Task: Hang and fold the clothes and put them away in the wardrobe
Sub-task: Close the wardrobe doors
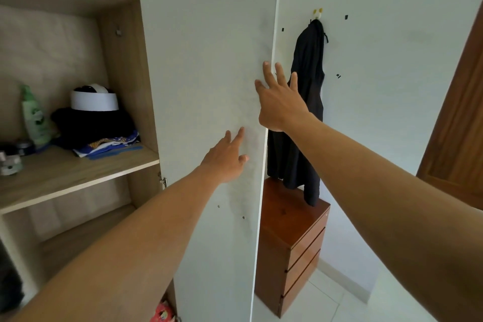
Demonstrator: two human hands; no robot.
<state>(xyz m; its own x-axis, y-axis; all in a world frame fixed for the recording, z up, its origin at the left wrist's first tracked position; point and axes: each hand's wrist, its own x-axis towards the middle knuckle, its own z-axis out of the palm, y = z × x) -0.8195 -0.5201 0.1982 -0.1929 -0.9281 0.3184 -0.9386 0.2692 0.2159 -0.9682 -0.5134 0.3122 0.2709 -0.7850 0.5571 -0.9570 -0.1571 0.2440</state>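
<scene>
White wardrobe door (209,60) (wide open)

White wardrobe door (209,60) ajar; folded dark clothes (94,125) stacked on middle shelf (78,172).

The label on the green bottle (32,115) is too blurred to read.

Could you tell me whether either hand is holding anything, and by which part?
Nothing is held. The left hand presses flat against the face of the white wardrobe door; the right hand spreads straight fingers at its free edge.
</scene>
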